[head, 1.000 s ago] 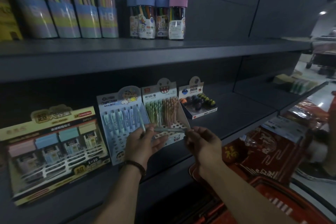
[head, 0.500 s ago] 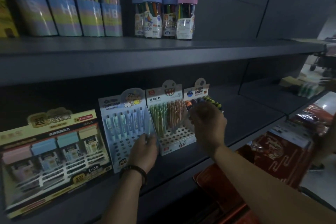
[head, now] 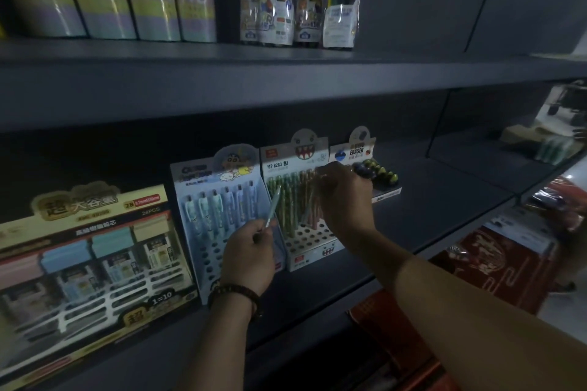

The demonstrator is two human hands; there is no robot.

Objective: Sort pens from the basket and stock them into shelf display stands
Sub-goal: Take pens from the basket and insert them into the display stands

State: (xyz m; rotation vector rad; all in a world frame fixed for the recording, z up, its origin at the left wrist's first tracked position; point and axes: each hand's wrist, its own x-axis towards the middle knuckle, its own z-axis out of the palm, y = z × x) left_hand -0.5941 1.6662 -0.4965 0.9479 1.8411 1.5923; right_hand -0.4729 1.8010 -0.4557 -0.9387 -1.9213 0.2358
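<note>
Two pen display stands sit side by side on the lower shelf: a light-blue cartoon stand (head: 219,197) with several pale pens, and a white stand (head: 305,228) with green and pink pens and several unfilled holes in front. My left hand (head: 251,255) holds a pale green pen (head: 273,206) tilted up between the two stands. My right hand (head: 346,200) is over the white stand's right side, fingers pinched on a pink pen (head: 309,200) among the standing ones. The red basket (head: 390,330) shows below the shelf edge.
A large box of lead refills (head: 85,267) stands left of the blue stand. An eraser display (head: 378,178) sits right of my right hand. The upper shelf (head: 286,79) carries HB pencil tubs and capped coloured-pencil tubes. Red packages (head: 495,267) lie lower right.
My hands parted after meeting in front of the stands. The right hand went up and right with a pen into the white stand; the left stayed by the blue stand with its pen.
</note>
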